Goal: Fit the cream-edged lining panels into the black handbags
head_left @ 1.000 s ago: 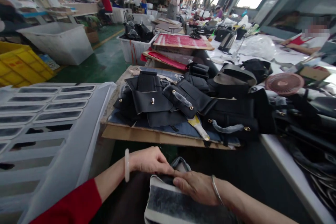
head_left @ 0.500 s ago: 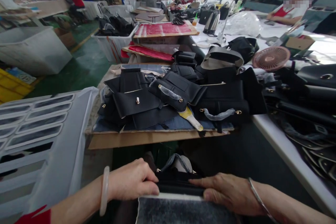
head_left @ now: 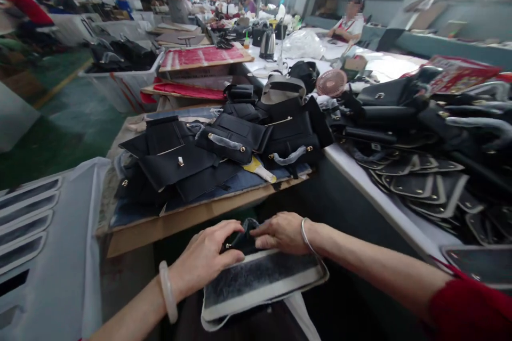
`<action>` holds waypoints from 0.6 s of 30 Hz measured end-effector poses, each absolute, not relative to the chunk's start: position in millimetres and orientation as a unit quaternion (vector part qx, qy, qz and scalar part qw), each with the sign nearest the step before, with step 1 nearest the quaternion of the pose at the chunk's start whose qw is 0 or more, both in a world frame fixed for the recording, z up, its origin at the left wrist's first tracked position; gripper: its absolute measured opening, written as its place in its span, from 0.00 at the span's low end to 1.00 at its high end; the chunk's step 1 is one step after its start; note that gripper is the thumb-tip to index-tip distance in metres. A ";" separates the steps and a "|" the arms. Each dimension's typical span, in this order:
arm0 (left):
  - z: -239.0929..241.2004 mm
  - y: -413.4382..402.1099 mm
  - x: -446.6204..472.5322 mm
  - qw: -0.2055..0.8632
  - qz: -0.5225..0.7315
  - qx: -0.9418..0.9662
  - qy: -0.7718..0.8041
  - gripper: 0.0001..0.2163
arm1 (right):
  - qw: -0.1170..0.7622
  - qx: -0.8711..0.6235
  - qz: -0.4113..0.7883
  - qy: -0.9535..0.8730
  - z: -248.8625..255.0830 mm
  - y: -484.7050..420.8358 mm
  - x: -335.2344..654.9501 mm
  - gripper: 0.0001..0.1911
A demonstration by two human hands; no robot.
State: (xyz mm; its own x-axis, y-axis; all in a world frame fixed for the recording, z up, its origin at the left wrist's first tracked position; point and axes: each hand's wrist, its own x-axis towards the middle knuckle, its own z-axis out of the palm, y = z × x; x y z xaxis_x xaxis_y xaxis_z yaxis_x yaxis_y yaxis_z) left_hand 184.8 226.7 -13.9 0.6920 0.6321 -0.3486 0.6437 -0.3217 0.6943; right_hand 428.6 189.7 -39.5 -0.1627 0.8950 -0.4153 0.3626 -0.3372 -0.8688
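Fingers (head_left: 228,228) and thumb of the left hand (head_left: 200,256) stand well parted at the far edge of a black handbag (head_left: 248,248), one gold fitting (head_left: 228,246) showing in the gap; the right hand (head_left: 280,233) bends over the same edge, its grip impossible to tell. Half a second ago the hands were farther apart and both fittings showed. Now the film-wrapped handle (head_left: 250,224) is partly masked by the right hand, while the pale-bordered dark panel (head_left: 268,277) shows its near edge, previously cut off. Beyond, black bag parts (head_left: 180,162) cover a cardboard-edged bench (head_left: 192,208). With the view swung right, more of the dark flaps (head_left: 424,181) shows; their lower layers blur together.
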 end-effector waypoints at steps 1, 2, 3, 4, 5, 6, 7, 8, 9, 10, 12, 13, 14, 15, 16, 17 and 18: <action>-10.7 217.8 188.7 0.430 0.013 0.816 0.387 0.13 | 0.294 -0.618 0.543 -0.486 -41.5 182.4 437.4 0.19; -7.7 208.1 193.3 0.428 0.023 0.822 0.374 0.10 | 0.354 -0.637 0.525 -0.440 -45.0 172.1 446.5 0.21; -5.0 198.1 198.8 0.423 0.023 0.832 0.358 0.06 | 0.412 -0.656 0.502 -0.385 -50.6 158.9 454.5 0.25; -2.9 188.3 205.2 0.412 0.015 0.846 0.340 0.05 | 0.464 -0.673 0.478 -0.321 -58.7 143.1 459.7 0.30; -1.4 179.2 212.4 0.395 0.005 0.860 0.321 0.05 | 0.508 -0.685 0.457 -0.252 -69.3 125.5 461.0 0.34; -0.8 171.3 220.1 0.377 -0.005 0.875 0.304 0.05 | 0.544 -0.691 0.441 -0.179 -82.0 107.5 457.6 0.38; -0.9 164.8 227.5 0.359 -0.011 0.888 0.289 0.05 | 0.566 -0.686 0.444 -0.112 -96.2 90.4 449.4 0.40; -1.9 159.9 233.9 0.341 -0.016 0.898 0.276 0.05 | 0.578 -0.669 0.464 -0.052 -110.9 75.5 437.1 0.40; -3.8 156.5 238.1 0.324 -0.019 0.908 0.265 0.05 | 0.584 -0.644 0.493 -0.001 -124.9 63.6 421.9 0.40; -6.6 154.5 239.5 0.305 -0.018 0.918 0.254 0.06 | 0.591 -0.612 0.525 0.039 -137.5 55.4 405.7 0.41; -14.5 153.4 231.4 0.245 0.006 0.939 0.241 0.10 | 0.615 -0.545 0.561 0.101 -156.0 48.8 376.3 0.41; -19.4 153.5 222.0 0.204 0.034 0.949 0.237 0.12 | 0.628 -0.516 0.569 0.127 -161.8 49.1 365.7 0.40; -24.6 153.5 210.0 0.158 0.069 0.956 0.237 0.14 | 0.639 -0.492 0.571 0.152 -165.7 50.8 358.4 0.37; -29.9 152.8 196.4 0.113 0.105 0.959 0.238 0.15 | 0.647 -0.476 0.569 0.176 -168.4 53.0 354.4 0.35; -35.2 151.3 182.5 0.077 0.133 0.959 0.238 0.16 | 0.651 -0.465 0.567 0.198 -170.4 55.3 353.0 0.32; -40.3 148.7 169.5 0.051 0.154 0.958 0.238 0.17 | 0.651 -0.458 0.564 0.219 -172.0 57.3 353.2 0.29; -45.3 145.0 158.5 0.032 0.172 0.956 0.236 0.16 | 0.650 -0.454 0.562 0.236 -173.4 58.9 354.3 0.27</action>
State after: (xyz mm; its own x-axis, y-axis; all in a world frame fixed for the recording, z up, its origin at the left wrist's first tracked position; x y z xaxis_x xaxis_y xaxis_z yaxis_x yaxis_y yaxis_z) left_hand 158.5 145.0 -45.3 0.8287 0.4630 0.3144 0.4408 -0.8861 0.1430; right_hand 354.3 58.9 -173.4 0.2574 0.5157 -0.8172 -0.9449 -0.0428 -0.3247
